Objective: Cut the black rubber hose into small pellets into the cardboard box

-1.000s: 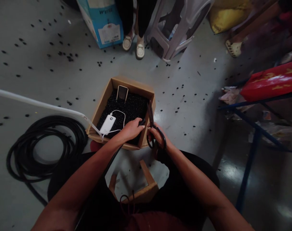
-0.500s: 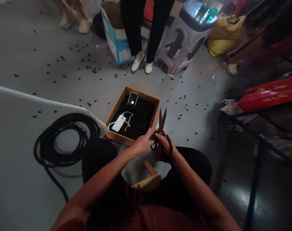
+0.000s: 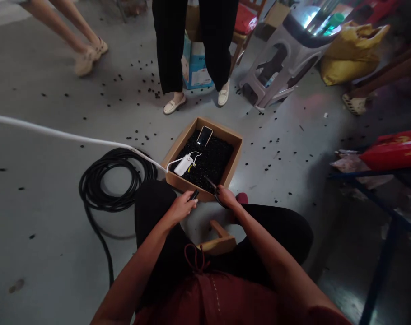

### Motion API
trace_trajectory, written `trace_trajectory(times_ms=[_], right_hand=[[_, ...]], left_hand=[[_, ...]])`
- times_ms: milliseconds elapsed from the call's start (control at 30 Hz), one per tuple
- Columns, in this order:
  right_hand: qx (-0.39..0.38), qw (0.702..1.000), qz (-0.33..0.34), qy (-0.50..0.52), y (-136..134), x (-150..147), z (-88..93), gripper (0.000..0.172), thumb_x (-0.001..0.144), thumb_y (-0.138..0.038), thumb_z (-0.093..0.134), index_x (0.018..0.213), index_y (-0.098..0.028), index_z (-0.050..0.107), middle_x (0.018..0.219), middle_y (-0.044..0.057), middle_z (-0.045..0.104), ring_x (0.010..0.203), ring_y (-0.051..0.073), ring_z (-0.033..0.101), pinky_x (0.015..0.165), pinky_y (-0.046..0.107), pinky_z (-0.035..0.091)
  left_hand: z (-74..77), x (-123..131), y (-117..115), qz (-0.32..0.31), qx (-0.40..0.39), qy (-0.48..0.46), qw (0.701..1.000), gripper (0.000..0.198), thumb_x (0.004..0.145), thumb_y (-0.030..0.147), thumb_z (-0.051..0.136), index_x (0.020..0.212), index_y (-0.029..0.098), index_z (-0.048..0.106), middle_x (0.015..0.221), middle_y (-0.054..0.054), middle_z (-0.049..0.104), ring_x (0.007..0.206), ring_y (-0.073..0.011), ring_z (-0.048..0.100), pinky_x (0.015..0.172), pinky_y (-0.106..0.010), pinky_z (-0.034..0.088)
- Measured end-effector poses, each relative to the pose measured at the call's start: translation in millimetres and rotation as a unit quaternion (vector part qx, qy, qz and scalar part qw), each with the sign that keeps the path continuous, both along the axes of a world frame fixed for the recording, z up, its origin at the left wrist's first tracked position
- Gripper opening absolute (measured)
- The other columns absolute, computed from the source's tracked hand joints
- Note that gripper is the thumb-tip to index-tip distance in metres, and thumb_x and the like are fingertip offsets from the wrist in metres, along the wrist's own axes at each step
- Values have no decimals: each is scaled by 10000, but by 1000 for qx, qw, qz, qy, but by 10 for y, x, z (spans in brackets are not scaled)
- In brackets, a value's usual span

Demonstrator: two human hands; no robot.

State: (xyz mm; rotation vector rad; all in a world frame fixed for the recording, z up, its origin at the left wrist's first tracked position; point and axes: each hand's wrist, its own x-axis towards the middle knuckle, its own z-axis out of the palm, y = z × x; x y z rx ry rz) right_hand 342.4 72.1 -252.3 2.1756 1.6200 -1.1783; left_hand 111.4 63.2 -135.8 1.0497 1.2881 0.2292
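My right hand [image 3: 226, 197] is closed around the handles of a pair of scissors [image 3: 210, 182], whose blades point over the near side of a cardboard box [image 3: 238, 153]. In my left hand [image 3: 184, 205], the fingers pinch a short black piece [image 3: 193, 194] just outside the box's near wall. I cannot make out exactly what the piece is. Small black bits [image 3: 216, 158] fill the box. On top of them lie a phone [image 3: 204, 136] and a white block with a cable [image 3: 183, 166], possibly a power bank, with a small yellow strip beside it.
A coiled black hose [image 3: 86, 189] lies left of my knee, and a white cable [image 3: 56, 134] runs to the box. A person in black trousers [image 3: 173, 58] stands beyond it. A grey plastic stool [image 3: 276, 58] and yellow bag [image 3: 351, 54] are behind right. Black bits dot the floor.
My hands have moved apart: the scissors swung from upright to lean left over the box, and the black piece went left. The standing person's feet and legs on the left have shifted.
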Motion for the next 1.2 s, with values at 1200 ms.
trace_trajectory(times_ms=[1200], right_hand=[[-19,990,95,-107,-475,-68,-556,320,927,-168,395,1235,-223,458,1186,125,616,1051,230,639,800,316,455]], left_hand=[[-210,-6,40,3,-45,-52,998,413,834,294,527,1214,132,514,714,48,541,429,-27,398,393,-161,315]])
